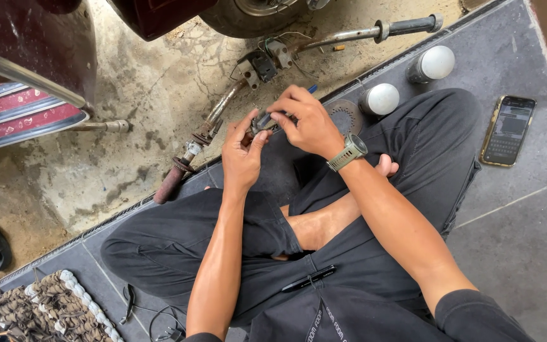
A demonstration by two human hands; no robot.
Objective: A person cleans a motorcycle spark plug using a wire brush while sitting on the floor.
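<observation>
A black pen (308,278) lies on the dark fabric over the person's lap, nearest the camera, just below the crossed legs in dark trousers (178,244) and a bare foot (318,225). Above the knees, both hands meet over a small grey metal part (263,120). The left hand (243,155) closes on it from below, thumb and fingers pinching it. The right hand (305,123), with a grey-green wristwatch (347,152) on its wrist, curls its fingertips onto the top of the same part. The part sits over the edge where the grey tiled floor (527,240) meets the rough concrete ground (128,126). On the concrete just beyond lies a rusty motorcycle handlebar (223,107) with loose wires and a switch housing. Two white-capped bulbs (380,99) stand on the tiles near the right knee, and a smartphone (508,130) lies further right. A woven mat (45,310) occupies the lower left corner.
</observation>
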